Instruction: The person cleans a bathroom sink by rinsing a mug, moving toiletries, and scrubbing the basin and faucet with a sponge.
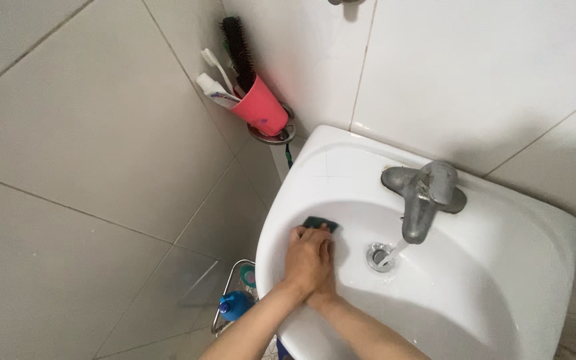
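head view: two stacked hands, left hand (305,257) over right hand (321,267), pressing flat one dark sponge (320,223) in one sink (501,220).

scrub pad (321,224) | dark green, flat, rectangular | pressed against inner left wall of white sink basin (501,267) | mostly covered by fingers | left-centre of frame

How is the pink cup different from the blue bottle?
The pink plastic cup sits high in a metal wall ring, tilted and open-topped, holding brushes. The blue plastic bottle stands low in a wire rack beside the white sink, and it is rounder. Both rest in metal holders.
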